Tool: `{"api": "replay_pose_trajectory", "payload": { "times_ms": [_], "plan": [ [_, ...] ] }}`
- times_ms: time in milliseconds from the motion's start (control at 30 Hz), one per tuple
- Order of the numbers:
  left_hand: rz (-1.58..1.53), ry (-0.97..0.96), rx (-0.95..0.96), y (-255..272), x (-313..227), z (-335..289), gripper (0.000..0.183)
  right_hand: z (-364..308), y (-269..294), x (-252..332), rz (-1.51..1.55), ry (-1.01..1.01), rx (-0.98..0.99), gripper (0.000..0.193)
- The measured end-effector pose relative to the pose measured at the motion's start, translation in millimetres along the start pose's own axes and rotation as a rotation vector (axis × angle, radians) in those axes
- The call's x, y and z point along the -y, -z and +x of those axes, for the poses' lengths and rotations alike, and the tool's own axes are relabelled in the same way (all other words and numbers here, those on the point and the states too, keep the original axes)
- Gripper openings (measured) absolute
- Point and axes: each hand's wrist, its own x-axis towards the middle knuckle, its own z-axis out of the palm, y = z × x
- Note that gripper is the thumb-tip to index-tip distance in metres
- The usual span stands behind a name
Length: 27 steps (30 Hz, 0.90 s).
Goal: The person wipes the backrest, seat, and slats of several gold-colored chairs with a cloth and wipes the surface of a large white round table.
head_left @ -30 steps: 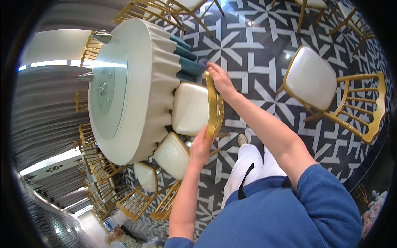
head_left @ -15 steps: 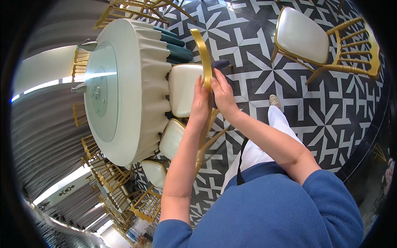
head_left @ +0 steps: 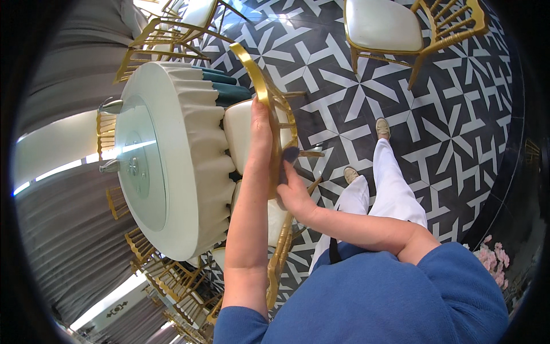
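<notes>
A gold chair point(head_left: 250, 64) with a pale seat stands against the round table, its curved back toward me. My left hand point(head_left: 261, 123) is closed on the top rail of that back; most of its fingers are hidden. Lower along the same rail, my right hand point(head_left: 295, 192) presses a dark cloth point(head_left: 291, 153) against the gold frame. Part of the cloth shows above the fingers and the rest is hidden by the hand.
The round table point(head_left: 186, 189) has a pleated cream cloth and a glass turntable point(head_left: 150, 172). Another gold chair point(head_left: 384, 26) stands on the patterned floor point(head_left: 452, 137) at the far right. Several gold chairs point(head_left: 172, 286) line the lower left. Pink flowers point(head_left: 494, 261) are at the right.
My right hand has moved down the chair back with the dark cloth, away from my left hand. My view has shifted, and a second shoe now shows.
</notes>
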Motion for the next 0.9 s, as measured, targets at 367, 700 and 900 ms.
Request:
{"api": "replay_pose_trajectory", "payload": {
  "times_ms": [367, 700, 900],
  "plan": [
    [0.159, 0.055, -0.076, -5.7, -6.6, 0.5, 0.054, 82.7, 20.3, -141.0, -0.301, 0.450, 0.191, 0.049],
    [0.296, 0.060, -0.185, -18.8, -12.8, -8.9, 0.060, 168.3, 54.1, -205.8, -0.568, 0.273, 0.249, 0.039],
    [0.101, 0.185, -0.164, -2.3, -11.1, -6.5, 0.061, 133.4, 57.1, -205.2, -0.432, 0.251, 0.343, 0.062]
  ]
}}
